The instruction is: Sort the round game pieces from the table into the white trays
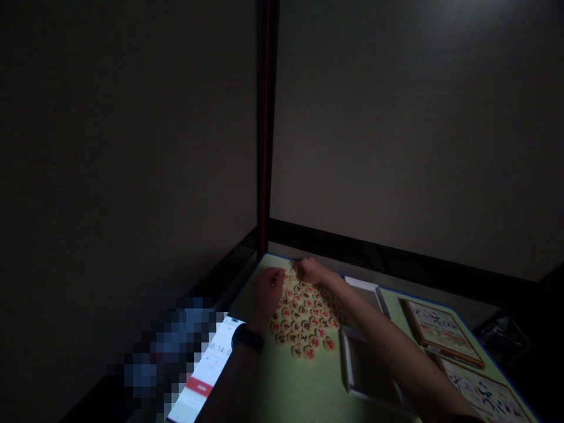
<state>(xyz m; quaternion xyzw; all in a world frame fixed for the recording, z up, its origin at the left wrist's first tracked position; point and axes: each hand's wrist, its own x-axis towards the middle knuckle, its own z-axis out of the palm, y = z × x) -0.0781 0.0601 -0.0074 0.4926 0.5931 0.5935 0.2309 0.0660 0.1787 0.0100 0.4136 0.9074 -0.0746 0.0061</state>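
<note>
Pieces, patch running away (faces up)

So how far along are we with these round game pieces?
Many round pieces already lie face up in a tight cluster on the green table. The left hand and right hand are both at its far edge, touching pieces there. The white tray alongside looks unfilled; too dim to be sure.

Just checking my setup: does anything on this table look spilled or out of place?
Nothing stands out. The round pale wooden game pieces lie flat in neat rows on the green table, with the left hand and right hand at their far edge.
</note>
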